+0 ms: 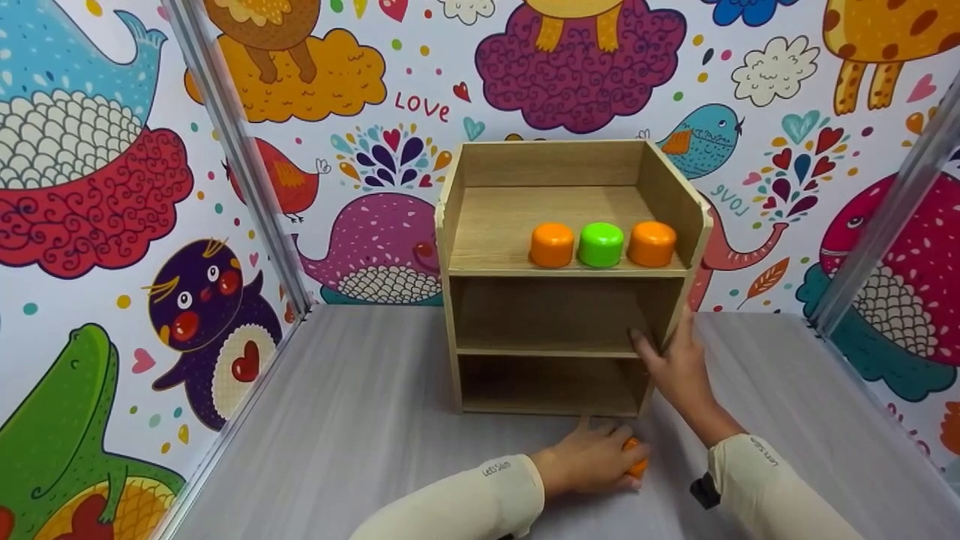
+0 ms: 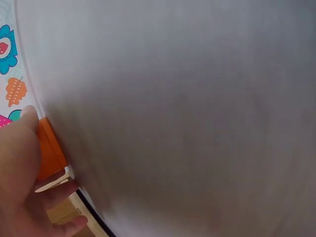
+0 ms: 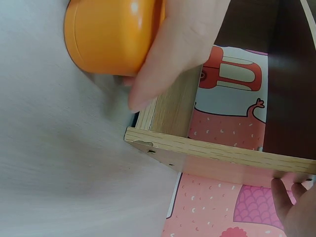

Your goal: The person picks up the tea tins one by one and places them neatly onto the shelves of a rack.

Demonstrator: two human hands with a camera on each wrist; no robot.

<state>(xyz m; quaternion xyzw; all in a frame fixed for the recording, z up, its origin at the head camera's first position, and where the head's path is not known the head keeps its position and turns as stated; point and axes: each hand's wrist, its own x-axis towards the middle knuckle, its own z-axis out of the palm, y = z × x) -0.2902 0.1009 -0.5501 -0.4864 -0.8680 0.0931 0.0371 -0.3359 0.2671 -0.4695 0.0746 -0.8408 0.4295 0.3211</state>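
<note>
A small wooden shelf unit (image 1: 544, 352) with three levels stands upright on the table. Just in front of its base, my left hand (image 1: 589, 459) grips an orange rounded cylinder (image 1: 637, 457), low over the tabletop. The right wrist view shows that cylinder's (image 3: 111, 37) smooth glossy side, with the left hand's (image 3: 175, 52) fingers against it. My right hand (image 1: 684, 367) holds the unit's right side panel, thumb on the inner side and fingers along the outer face. On the top level, near its front edge, sit two orange cylinders (image 1: 552, 245) (image 1: 652, 244) with a green one (image 1: 601, 244) between them.
The grey tabletop (image 1: 360, 420) extends to both sides of the unit. Walls printed with cartoon animals (image 1: 367, 232) enclose the back and sides, with metal posts (image 1: 240, 157) at the corners. The unit's back stands close to the rear wall.
</note>
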